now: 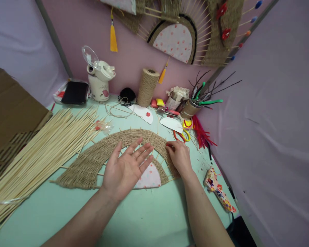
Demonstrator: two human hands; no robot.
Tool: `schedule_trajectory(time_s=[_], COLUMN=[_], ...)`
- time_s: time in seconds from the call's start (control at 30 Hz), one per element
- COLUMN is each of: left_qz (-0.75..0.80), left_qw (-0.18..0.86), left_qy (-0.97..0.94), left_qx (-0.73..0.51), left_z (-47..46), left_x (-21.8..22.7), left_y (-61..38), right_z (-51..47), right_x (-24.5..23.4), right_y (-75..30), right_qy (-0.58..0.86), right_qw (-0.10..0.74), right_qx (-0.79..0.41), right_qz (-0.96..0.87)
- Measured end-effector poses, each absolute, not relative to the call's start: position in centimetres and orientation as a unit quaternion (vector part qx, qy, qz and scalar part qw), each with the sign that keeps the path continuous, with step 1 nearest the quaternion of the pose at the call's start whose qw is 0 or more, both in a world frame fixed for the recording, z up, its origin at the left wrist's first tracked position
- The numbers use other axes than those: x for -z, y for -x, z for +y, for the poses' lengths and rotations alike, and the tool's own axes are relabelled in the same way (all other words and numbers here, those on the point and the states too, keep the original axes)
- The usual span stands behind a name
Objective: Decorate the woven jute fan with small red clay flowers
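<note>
A half-round woven fan of brown twine on thin sticks lies on the pale green table, with a pink-dotted white fabric piece at its centre. My left hand hovers over the fan's middle, palm up and fingers spread, holding nothing. At the fan's right side, my right hand is closed, its thumb and fingertips pinched together over the woven band. Whatever sits between those fingertips, if anything, is too small to make out. The left hand hides part of the fan's inner spokes.
Thin bamboo sticks lie at left beside cardboard. Behind stand a twine spool, a white mug-like pot and a tool cup. Scissors, red pipe cleaners and a flower-patterned glue gun lie at right.
</note>
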State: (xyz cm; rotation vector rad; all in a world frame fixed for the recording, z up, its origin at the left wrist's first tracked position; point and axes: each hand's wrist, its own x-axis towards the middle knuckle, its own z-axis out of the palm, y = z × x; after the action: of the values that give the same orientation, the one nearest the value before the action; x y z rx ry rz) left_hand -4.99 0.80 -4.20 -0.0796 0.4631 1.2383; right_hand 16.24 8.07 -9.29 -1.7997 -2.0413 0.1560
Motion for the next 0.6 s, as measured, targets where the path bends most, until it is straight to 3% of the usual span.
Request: schedule_trajectory(time_s=[0.6], left_qz=[0.217], left_qw=[0.790], left_qy=[0.045], left_qx=[-0.572], left_z=[0.9], left_x=[4.3], left_y=[5.0], right_z=[6.8], right_x=[8.5], right_y=[-16.1], right_qy=[0.615], right_qw=[0.249], right_qx=[-0.022], right_qz=[-0.748])
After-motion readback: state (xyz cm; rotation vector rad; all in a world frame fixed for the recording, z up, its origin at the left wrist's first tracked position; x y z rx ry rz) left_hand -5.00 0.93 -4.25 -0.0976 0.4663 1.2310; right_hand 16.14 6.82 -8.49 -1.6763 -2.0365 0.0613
